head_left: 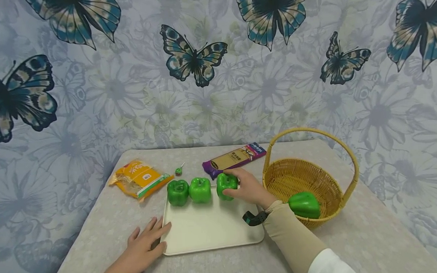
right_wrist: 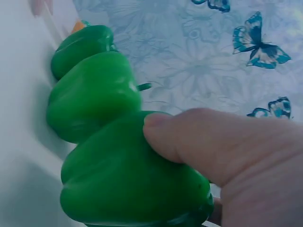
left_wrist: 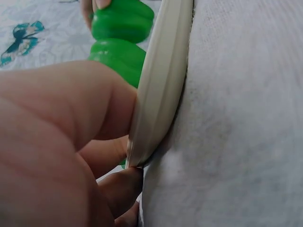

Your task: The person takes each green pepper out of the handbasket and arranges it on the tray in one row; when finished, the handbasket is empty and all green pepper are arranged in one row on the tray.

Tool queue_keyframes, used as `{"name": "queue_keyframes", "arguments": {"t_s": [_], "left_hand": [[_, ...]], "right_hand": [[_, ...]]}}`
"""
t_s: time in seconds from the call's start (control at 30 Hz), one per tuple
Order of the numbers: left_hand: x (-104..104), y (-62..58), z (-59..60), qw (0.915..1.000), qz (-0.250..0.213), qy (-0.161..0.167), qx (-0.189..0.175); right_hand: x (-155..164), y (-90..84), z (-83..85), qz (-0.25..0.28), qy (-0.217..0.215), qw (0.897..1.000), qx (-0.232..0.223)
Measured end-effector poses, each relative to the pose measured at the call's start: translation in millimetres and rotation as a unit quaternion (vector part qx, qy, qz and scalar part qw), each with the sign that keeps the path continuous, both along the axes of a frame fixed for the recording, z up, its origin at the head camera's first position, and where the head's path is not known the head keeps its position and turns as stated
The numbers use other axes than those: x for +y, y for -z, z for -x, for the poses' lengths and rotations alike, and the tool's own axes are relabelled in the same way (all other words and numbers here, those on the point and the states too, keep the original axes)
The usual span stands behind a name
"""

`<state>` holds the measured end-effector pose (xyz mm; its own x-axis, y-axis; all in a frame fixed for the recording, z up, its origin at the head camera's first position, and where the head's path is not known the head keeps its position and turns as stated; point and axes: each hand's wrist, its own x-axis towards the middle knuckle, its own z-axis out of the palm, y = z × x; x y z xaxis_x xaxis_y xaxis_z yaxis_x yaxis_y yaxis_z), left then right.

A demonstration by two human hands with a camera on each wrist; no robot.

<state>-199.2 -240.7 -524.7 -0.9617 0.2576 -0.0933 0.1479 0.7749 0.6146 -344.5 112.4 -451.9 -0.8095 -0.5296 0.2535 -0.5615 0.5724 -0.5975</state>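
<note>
A white tray (head_left: 208,232) lies in the middle of the table. Three green peppers stand in a row along its far edge: left (head_left: 178,192), middle (head_left: 200,190) and right (head_left: 225,187). My right hand (head_left: 233,184) grips the right pepper (right_wrist: 123,184), with the thumb (right_wrist: 189,137) pressed on its side. Behind it in the right wrist view are the middle pepper (right_wrist: 92,97) and the left pepper (right_wrist: 80,47). My left hand (head_left: 149,239) lies flat with straight fingers against the tray's near left corner, touching the rim (left_wrist: 161,85). A fourth green pepper (head_left: 304,205) sits at the near rim of a wicker basket (head_left: 309,177).
A yellow packet (head_left: 139,178), a small green sweet on a stick (head_left: 178,170) and a purple packet (head_left: 234,158) lie beyond the tray. The basket has a tall hoop handle (head_left: 347,150). A butterfly-print cloth hangs behind the table.
</note>
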Motion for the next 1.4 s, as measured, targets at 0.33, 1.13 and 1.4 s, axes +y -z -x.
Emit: {"name": "queue_keyframes", "arguments": {"t_s": [0.33, 1.13, 1.4], "left_hand": [[3.3, -2.9, -0.2, 1.0, 0.006, -0.003, -0.006], [4.0, 0.1, 3.2, 1.0, 0.009, -0.003, 0.0], [1.1, 4.3, 3.8, 0.9999, 0.011, -0.004, 0.005]], "right_hand": [[-18.4, 16.5, 7.5, -0.029, 0.004, 0.999, -0.028], [-10.5, 9.9, -1.6, -0.017, 0.018, 0.999, -0.023], [31.6, -25.3, -17.2, -0.012, 0.011, 1.0, 0.004]]}}
